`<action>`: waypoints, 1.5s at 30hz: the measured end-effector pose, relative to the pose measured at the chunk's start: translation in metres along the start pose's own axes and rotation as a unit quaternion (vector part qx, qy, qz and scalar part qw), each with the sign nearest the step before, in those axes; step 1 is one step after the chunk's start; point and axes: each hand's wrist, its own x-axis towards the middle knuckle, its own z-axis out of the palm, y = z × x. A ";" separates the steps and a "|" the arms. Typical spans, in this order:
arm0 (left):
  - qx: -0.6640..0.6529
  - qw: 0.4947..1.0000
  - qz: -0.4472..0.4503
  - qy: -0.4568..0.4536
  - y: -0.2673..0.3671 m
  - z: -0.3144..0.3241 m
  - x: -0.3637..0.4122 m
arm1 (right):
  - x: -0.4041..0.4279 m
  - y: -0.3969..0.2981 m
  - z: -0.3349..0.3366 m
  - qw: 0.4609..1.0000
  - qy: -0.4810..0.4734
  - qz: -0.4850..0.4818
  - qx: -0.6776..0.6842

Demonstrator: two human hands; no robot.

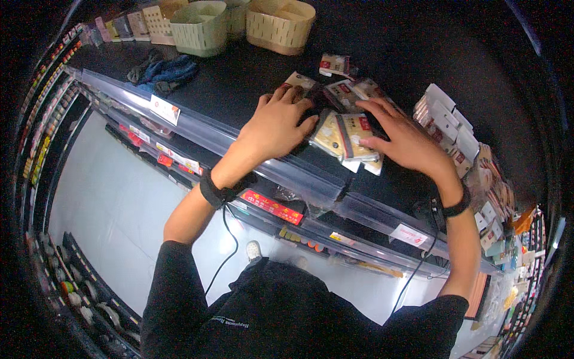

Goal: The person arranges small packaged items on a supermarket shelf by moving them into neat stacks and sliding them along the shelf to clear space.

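Observation:
On a black shelf top [233,85] lies a loose pile of small flat packets [356,134] in clear wrapping, pale with dark and red print. My left hand [278,123], palm down with the fingers apart, reaches over the pile's left side; its fingertips are at a packet [300,80] there. At the pile's right side is my right hand [399,134], thumb and fingers spread around the edge of the packets. Whether either hand presses on a packet cannot be told. Another packet [334,65] lies just beyond the pile.
Green [199,29] and beige [280,27] slotted plastic baskets stand at the back. A dark blue cloth item [166,74] lies at left. Upright white packs [444,121] stand in rows at right. A clear price rail [202,130] edges the shelf. Cables [231,251] hang from both wristbands.

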 end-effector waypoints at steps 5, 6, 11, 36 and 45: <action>-0.019 1.000 -0.011 0.011 0.001 -0.004 -0.001 | 0.033 0.013 0.015 0.997 -0.071 0.024 0.033; -0.022 1.000 -0.016 -0.004 0.000 -0.007 0.001 | 0.042 0.020 0.013 0.995 -0.098 0.000 0.030; -0.001 0.997 -0.014 0.073 -0.006 0.003 0.002 | 0.043 0.013 0.007 0.990 -0.116 0.071 0.047; -0.057 0.991 -0.076 0.090 -0.005 -0.007 0.001 | -0.068 0.036 -0.047 0.940 0.099 0.141 0.294; -0.106 0.976 -0.095 0.165 -0.006 -0.007 0.001 | -0.172 0.132 -0.065 0.978 0.134 0.146 0.071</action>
